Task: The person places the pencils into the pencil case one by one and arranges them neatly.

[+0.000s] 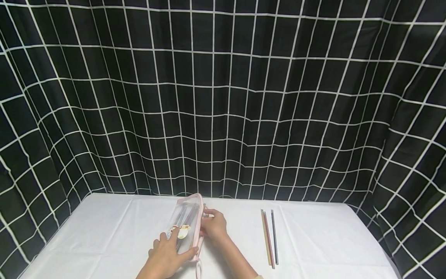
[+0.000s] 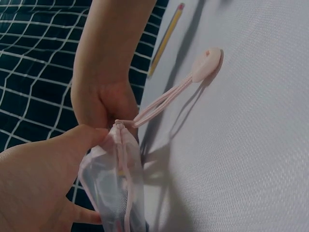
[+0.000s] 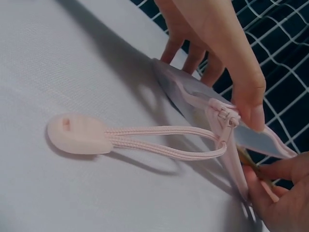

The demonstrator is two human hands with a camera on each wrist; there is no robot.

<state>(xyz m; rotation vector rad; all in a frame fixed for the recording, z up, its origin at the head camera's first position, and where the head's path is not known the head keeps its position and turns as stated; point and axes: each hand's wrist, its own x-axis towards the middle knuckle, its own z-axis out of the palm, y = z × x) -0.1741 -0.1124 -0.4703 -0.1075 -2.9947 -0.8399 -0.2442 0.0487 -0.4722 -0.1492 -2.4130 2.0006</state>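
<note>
1. Steadying the clear pouch (image 1: 192, 215) on the desk (image 1: 104, 232), the left hand (image 1: 165, 252) is clamped on it, thumb opposite fingers, probably so its zipped edge (image 1: 200, 217) faces the right hand (image 1: 214, 225).
2. Just right of the pouch, the right hand's grip looks pinched on a golden pencil (image 3: 247, 157), which lies along that edge, presumably because it is long.
3. Farther right of the pouch lie three pencils (image 1: 269, 239), perhaps spread for easy picking.
4. At the pouch's near end, the cord pull (image 3: 79, 134) hangs loose.
5. Slim items (image 1: 182, 215) inside the pouch are hazy; fingers hide much of the golden pencil, and the zip's gap is unclear.
</note>
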